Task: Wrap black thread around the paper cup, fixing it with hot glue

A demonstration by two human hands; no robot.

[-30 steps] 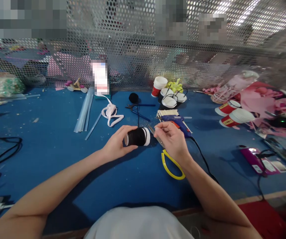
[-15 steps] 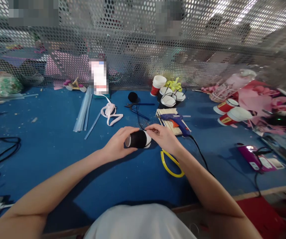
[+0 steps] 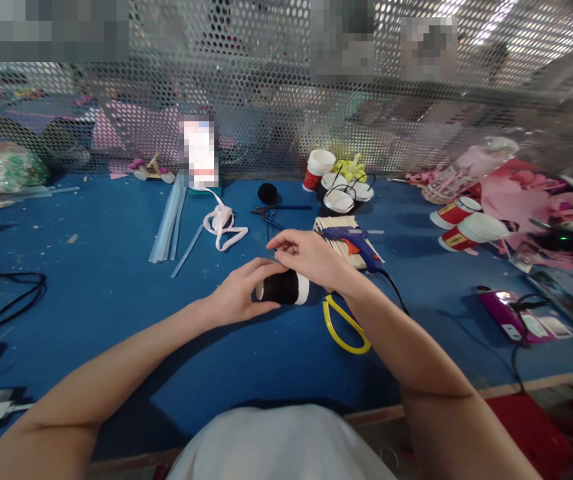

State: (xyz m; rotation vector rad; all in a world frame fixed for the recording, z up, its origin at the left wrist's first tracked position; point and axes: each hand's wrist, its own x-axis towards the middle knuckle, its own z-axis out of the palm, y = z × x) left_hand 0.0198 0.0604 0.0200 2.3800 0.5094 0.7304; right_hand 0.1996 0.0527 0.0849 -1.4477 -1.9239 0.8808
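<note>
My left hand (image 3: pixel 239 290) is closed round a small paper cup (image 3: pixel 304 289) lying on its side. Black yarn (image 3: pixel 282 291) covers most of the cup, leaving a white band at the right end. Over the cup's upper edge is my right hand (image 3: pixel 306 259), its thumb and forefinger pinched on the yarn strand; the fingertips partly hide it. That strand leads back toward a black yarn ball (image 3: pixel 267 194) on the blue table (image 3: pixel 206 380). Blue-handled pliers (image 3: pixel 286 207) lie just in front of the ball.
A blue glue gun (image 3: pixel 354 241) rests on wooden sticks. Behind it stand black-wrapped cups (image 3: pixel 339 200) and a red-and-white cup (image 3: pixel 318 170). Near my right forearm lies a yellow loop (image 3: pixel 346 333). White ribbon (image 3: pixel 222 225) and clear glue sticks (image 3: pixel 169 223) lie left. Perforated metal (image 3: pixel 266 120) closes the back.
My right hand has moved left and up, from the cup's right end to over its upper side, carrying the strand round. The cup stays in my left hand.
</note>
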